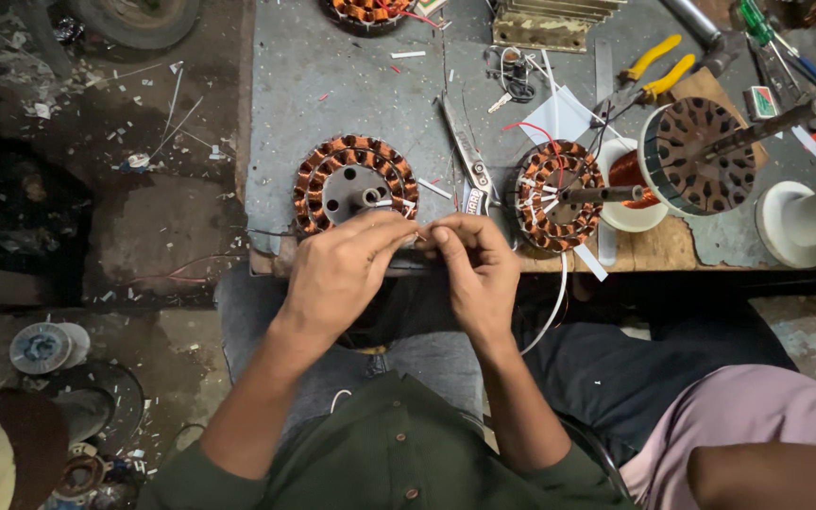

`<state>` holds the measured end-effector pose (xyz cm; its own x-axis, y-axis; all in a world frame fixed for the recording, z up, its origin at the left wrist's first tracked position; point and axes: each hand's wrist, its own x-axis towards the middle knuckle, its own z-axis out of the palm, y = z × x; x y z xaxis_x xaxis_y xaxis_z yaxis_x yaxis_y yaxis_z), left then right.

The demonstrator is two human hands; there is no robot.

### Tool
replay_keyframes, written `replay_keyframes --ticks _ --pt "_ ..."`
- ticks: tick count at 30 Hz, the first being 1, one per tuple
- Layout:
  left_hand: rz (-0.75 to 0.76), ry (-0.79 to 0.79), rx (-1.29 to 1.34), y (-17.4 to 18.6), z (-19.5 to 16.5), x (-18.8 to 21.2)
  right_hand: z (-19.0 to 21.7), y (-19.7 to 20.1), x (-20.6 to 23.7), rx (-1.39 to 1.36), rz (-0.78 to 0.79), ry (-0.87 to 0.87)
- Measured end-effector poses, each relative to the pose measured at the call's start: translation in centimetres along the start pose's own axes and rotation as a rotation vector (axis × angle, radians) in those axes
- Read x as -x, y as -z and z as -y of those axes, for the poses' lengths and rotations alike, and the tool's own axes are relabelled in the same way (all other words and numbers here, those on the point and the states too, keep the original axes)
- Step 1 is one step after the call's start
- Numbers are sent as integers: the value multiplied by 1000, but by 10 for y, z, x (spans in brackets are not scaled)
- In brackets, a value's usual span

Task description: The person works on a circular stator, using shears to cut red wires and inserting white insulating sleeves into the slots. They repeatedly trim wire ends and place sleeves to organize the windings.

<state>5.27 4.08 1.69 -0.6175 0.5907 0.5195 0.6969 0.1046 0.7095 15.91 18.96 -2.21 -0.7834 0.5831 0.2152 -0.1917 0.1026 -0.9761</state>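
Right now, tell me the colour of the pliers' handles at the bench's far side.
Yellow: the pliers show it plainly in the head view.

This is a small motor-repair workshop. A worn grey metal workbench [332,85] carries copper-wound stators [355,181], one just beyond the person's joined fingertips, another [559,195] to their right on a spindle. Farther right lie yellow-handled pliers [654,71], white wire spools [800,222] and screwdrivers [767,33]. Left of the hands, the grimy floor [144,227] is littered with scraps.
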Motion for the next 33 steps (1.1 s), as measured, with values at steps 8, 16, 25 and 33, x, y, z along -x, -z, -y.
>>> replay_keyframes --ticks 8,16,25,33 --pt "6 20 -6 -1 -3 -1 -3 0 -6 -70 -25 -93" --pt "-22 13 -2 -2 -2 0 3 -2 -9 -55 -32 -102" --pt "-29 16 -3 -5 0 0 10 -2 -3 54 -47 -29" --pt "-48 -8 -21 -5 -3 0 8 -3 -12 -66 -64 -149"
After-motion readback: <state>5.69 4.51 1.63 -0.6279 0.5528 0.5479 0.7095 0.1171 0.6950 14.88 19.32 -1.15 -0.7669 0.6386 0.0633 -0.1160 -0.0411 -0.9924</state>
